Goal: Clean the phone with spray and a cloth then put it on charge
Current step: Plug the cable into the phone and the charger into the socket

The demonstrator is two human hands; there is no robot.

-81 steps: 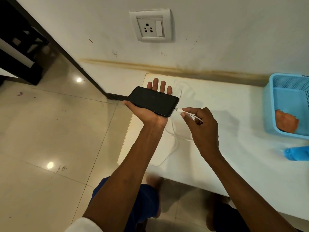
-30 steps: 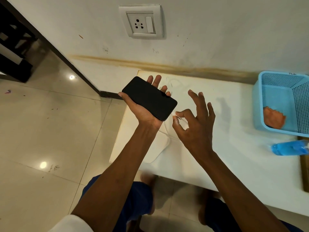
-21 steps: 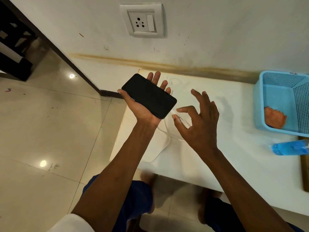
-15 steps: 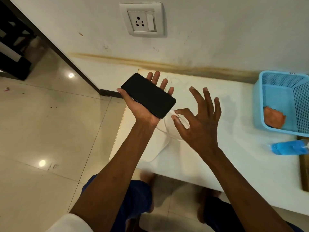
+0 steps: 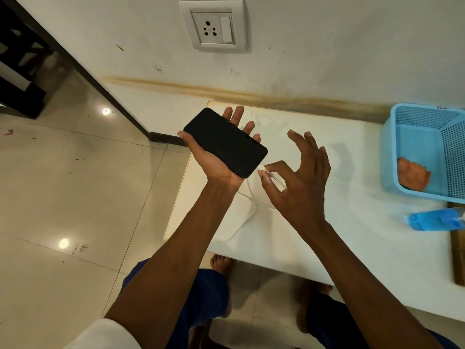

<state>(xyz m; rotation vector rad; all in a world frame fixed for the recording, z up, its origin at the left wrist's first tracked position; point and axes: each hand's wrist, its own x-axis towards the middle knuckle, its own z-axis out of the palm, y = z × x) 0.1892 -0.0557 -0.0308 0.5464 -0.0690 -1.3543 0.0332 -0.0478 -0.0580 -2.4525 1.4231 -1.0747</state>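
White table mid-right; light-blue mesh plastic basket upper right. Centre: left hand, fingers straight, carries black slab phone on palm; right hand thumb+index pinch thin white charging cable at phone's end, other 3 spread.

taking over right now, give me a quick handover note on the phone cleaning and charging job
Left hand: palm up, fingers straight, black phone lying on it.
Right hand: thumb and forefinger pinch the white charging cable by its plug at the phone's lower end; whether it is seated cannot be told.
Things: cable loops on the white table; orange cloth in the blue basket; blue spray bottle lying on the table.
Done: cleaning seems finished.
Left: seat the plug, power it from the wall socket, which has nothing in it.
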